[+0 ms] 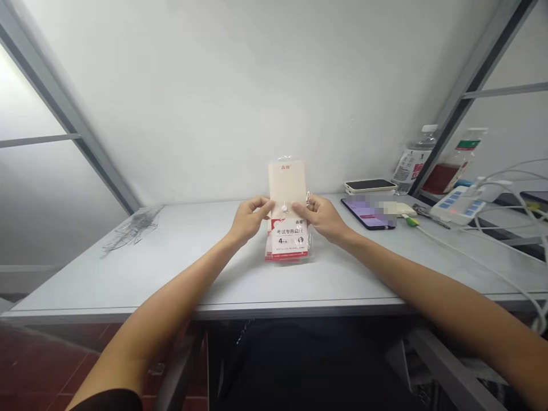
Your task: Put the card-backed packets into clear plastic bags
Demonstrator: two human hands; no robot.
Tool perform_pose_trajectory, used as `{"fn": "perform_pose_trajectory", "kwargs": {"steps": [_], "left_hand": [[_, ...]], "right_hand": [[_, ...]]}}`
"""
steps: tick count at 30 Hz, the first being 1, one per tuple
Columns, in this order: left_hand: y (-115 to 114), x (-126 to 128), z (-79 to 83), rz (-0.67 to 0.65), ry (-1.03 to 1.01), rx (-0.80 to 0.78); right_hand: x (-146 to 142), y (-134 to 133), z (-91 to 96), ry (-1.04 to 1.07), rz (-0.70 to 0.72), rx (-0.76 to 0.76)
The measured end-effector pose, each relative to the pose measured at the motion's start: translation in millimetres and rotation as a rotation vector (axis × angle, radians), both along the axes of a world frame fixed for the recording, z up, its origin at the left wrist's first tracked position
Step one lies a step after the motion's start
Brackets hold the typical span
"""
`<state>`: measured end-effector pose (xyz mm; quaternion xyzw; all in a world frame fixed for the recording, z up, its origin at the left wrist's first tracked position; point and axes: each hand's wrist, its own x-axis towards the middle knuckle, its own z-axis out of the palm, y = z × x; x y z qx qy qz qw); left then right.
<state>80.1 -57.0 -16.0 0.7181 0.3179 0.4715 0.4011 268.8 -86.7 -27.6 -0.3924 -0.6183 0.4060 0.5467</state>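
Both hands hold a clear plastic bag (287,188) upright above the white table (128,279). The bag contains a cream envelope-like packet with a small round string-tie button (285,209), above a white and red label (287,240) with Chinese print and "4". My left hand (250,220) grips the bag's left side, its fingers reaching across the front. My right hand (323,217) grips the right side, its fingers almost meeting the left fingertips. The hands hide the middle of the packet.
A crumpled clear plastic sheet (132,228) lies at the table's left. To the right are a smartphone (370,212), a second phone (370,185), plastic bottles (413,160), a power strip (458,204) and white cables (514,177). Walls rise behind the table.
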Motion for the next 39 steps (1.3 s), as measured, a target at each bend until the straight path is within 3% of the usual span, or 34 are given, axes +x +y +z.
{"fn": "perform_pose_trajectory", "kwargs": {"steps": [4,7,9,12,14,16,18,22,25,29,31,36,39], "left_hand": [[6,-5,4.5,0.069,-0.063,-0.064],[18,-17,9.1,0.197,0.014,-0.109],[28,-30,11.8,0.332,0.208,-0.094],[41,-52,14.8,0.391,0.373,-0.106],[47,-64,15.7,0.473,0.824,-0.178],[50,-73,15.6,0.488,1.007,-0.263],[51,-76,14.7,0.507,1.128,-0.296],[46,-65,11.2,0.576,1.323,-0.161],[34,-43,6.4,0.536,1.295,-0.061],[10,-12,-4.1,0.329,1.223,0.161],[2,-2,-9.9,0.250,1.281,0.174],[-2,4,-18.7,0.249,1.338,0.318],[1,3,-17.4,0.270,1.311,0.339]], "right_hand": [[7,6,1.4,-0.014,-0.085,0.003],[22,19,0.5,-0.010,-0.160,-0.010],[36,30,-2.3,-0.095,-0.203,-0.067],[59,43,-9.2,-0.360,-0.283,-0.194],[71,47,-13.5,-0.474,-0.304,-0.262],[80,49,-15.9,-0.588,-0.333,-0.321],[84,48,-15.6,-0.745,-0.384,-0.378],[80,47,-9.4,-1.227,-0.524,-0.471],[73,44,-2.7,-1.377,-0.542,-0.458],[68,34,8.3,-1.426,-0.619,-0.367],[66,29,13.0,-1.425,-0.623,-0.328],[53,22,13.8,-1.321,-0.558,-0.194],[41,19,9.7,-1.164,-0.411,-0.155]]}}
